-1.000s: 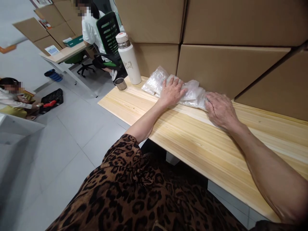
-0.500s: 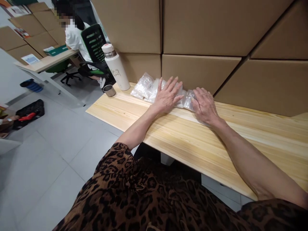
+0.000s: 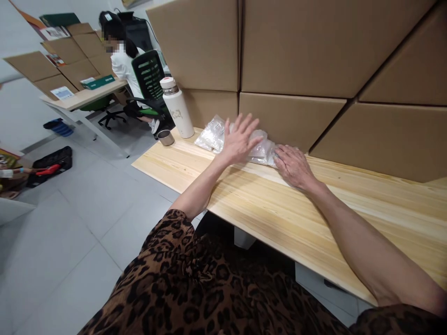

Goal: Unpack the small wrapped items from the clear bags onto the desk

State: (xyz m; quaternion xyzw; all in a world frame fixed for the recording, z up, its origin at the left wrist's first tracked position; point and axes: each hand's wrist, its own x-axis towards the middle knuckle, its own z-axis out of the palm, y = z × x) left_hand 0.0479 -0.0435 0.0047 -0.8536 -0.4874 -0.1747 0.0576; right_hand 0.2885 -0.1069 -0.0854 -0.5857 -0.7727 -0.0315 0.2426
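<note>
A heap of clear plastic bags [image 3: 213, 135] with small parts lies on the wooden table [image 3: 314, 209] against the cardboard boxes. My left hand [image 3: 239, 139] rests on the heap with its fingers spread and lifted, open. My right hand [image 3: 293, 165] lies flat at the right end of the bags, fingers stretched out and pressing on them. Neither hand grips anything.
A white bottle [image 3: 178, 114] and a small metal cup [image 3: 165, 137] stand at the table's left end. Cardboard boxes [image 3: 296, 51] form a wall behind. A person sits in a green chair [image 3: 150, 77] at another desk; a black bag [image 3: 49, 160] lies on the floor.
My right hand has slid left, bunching the bags closer together. My left hand's fingers have lifted off the heap. The camera view has shifted.
</note>
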